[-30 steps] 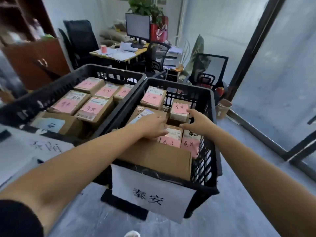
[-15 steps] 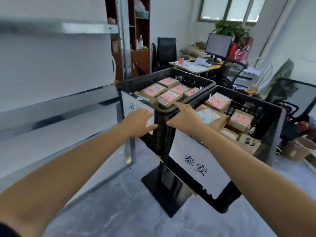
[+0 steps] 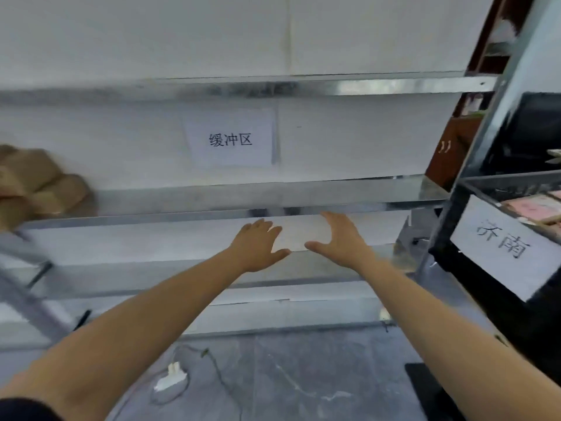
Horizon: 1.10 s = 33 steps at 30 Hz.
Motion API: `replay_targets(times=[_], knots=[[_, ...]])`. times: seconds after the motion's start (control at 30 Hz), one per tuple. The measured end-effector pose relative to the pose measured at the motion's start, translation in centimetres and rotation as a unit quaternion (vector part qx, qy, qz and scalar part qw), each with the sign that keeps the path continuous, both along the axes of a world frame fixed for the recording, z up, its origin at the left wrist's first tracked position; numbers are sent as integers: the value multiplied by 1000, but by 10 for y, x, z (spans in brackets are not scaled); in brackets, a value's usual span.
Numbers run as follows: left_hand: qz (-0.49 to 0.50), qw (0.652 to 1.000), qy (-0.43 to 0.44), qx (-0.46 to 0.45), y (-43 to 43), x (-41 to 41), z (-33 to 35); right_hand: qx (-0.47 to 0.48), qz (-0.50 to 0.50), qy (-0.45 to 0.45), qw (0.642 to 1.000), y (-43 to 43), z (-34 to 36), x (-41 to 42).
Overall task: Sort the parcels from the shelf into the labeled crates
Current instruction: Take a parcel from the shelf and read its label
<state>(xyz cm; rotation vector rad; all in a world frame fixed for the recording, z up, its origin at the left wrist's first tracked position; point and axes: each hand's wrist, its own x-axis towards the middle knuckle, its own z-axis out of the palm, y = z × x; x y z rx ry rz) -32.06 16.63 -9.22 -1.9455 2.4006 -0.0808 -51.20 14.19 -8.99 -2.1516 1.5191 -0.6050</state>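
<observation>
Both bare hands reach out side by side before the grey metal shelf (image 3: pixel 273 194), the left hand (image 3: pixel 258 244) and right hand (image 3: pixel 340 238) with fingers spread and straight, holding nothing. The brown cardboard parcels (image 3: pixel 39 183) (blurred) sit at the shelf's far left, well apart from both hands. A black plastic crate (image 3: pixel 476 268) with a white paper label (image 3: pixel 504 247) stands at the right.

Paper sign 缓冲区 (image 3: pixel 229 138) on white wall (image 3: pixel 349 141), above left grip (image 3: pixel 258 243). Corded white power strip (image 3: pixel 170 379) on grey floor (image 3: pixel 303 375) below it. Brown cabinet (image 3: pixel 449 153) up-right of right grip (image 3: pixel 340 238).
</observation>
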Motion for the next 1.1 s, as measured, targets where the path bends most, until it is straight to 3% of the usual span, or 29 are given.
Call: replay_targets(times=[0.23, 0.53, 1.1], knots=[[157, 987, -12, 26, 60, 178, -20, 26, 133, -24, 991, 8, -27, 181], [305, 951, 17, 50, 105, 304, -48, 56, 252, -25, 966, 6, -51, 331], [440, 893, 95, -11, -4, 504, -44, 61, 367, -29, 928, -137, -34, 592]])
